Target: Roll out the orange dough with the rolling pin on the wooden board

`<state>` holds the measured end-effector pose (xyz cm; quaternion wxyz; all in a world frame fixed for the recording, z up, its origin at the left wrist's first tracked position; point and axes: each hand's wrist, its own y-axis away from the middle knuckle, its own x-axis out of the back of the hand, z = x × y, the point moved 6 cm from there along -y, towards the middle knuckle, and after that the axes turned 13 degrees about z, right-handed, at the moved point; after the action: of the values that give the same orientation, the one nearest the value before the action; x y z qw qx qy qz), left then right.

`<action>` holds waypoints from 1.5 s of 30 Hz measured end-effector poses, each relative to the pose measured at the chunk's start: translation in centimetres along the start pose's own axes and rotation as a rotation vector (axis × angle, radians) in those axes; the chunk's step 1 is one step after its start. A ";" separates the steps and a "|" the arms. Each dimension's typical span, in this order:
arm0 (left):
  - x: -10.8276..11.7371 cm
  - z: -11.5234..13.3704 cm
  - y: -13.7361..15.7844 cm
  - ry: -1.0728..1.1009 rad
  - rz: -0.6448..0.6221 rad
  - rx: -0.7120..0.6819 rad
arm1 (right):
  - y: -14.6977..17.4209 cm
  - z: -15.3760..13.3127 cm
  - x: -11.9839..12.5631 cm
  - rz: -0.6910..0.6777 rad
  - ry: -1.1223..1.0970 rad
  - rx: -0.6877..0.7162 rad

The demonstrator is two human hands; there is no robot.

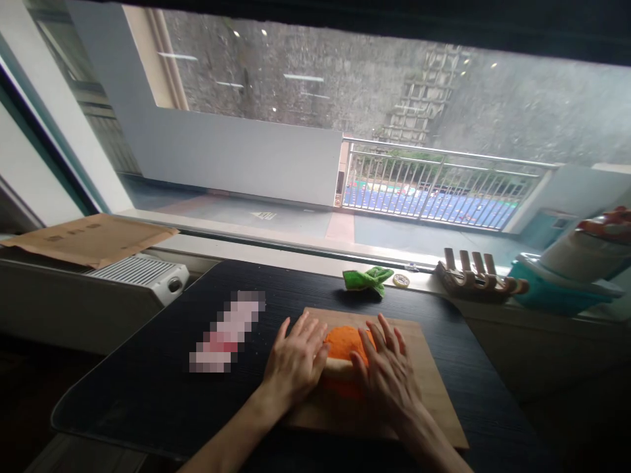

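Note:
On a wooden board (pixel 436 374) lies a flattened orange sheet (pixel 348 338) that looks like dough or modelling clay. A pale wooden rolling pin (pixel 339 369) lies across it, its middle bare between my hands. My left hand (pixel 298 355) rests over the pin's left end, fingers stretched forward and apart. Over the right end lies my right hand (pixel 389 364), fingers likewise extended, partly above the orange sheet. Both ends of the pin are hidden under the hands.
The board rests on a dark table (pixel 148 387). A green cloth (pixel 367 280) and a tape roll (pixel 401 280) lie beyond it. A pixelated pink item (pixel 227 335) is at left. A brown rack (pixel 476 279) and teal container (pixel 537 282) stand by the window.

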<state>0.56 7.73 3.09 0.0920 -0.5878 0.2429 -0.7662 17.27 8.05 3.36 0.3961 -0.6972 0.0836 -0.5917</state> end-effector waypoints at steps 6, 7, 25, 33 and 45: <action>-2.9 -2.3 -8.5 -0.038 -0.036 0.148 | -8.0 4.0 -4.0 -0.090 -0.008 -0.198; -3.0 -2.3 -8.7 -0.040 -0.037 0.142 | -8.0 4.3 -4.2 -0.096 -0.008 -0.209; -2.0 -1.3 -5.5 -0.124 -0.062 0.118 | -7.2 3.8 -3.8 -0.124 -0.166 -0.227; 2.3 2.2 4.1 -0.096 0.277 -0.491 | -0.3 1.8 -0.3 -0.075 -0.232 -0.035; 0.4 10.0 4.2 0.152 0.116 -0.274 | 0.6 7.4 0.7 -0.043 -0.163 -0.265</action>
<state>9.30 1.26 3.28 0.0364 -0.5199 0.3852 -0.7616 24.31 10.63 3.60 0.2933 -0.7908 0.1137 -0.5251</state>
